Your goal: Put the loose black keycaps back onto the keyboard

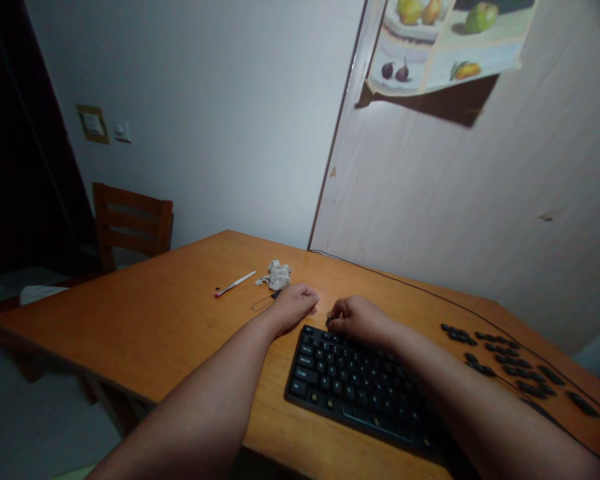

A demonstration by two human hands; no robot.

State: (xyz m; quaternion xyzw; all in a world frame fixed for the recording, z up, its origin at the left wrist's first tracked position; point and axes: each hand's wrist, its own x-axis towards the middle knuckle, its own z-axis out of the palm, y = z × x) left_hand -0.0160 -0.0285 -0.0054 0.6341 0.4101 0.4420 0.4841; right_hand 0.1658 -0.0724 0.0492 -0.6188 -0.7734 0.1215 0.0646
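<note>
While loose keycaps (513,361) lie grouped at right, probably to keep order, my right hand (357,321) pinches a small dark piece (329,321) by the keyboard (353,383) (whether my curled left hand (296,307) grips anything, I can't tell).

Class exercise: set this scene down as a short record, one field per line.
Left hand: fingers curled, contents unclear
Right hand: pinching small dark piece
Keyboard: black, on wooden table, partly hidden by right arm
Left of keyboard: crumpled greyish wad, white stick
Right of keyboard: scattered dark pieces
Wall: fruit pictures
</note>
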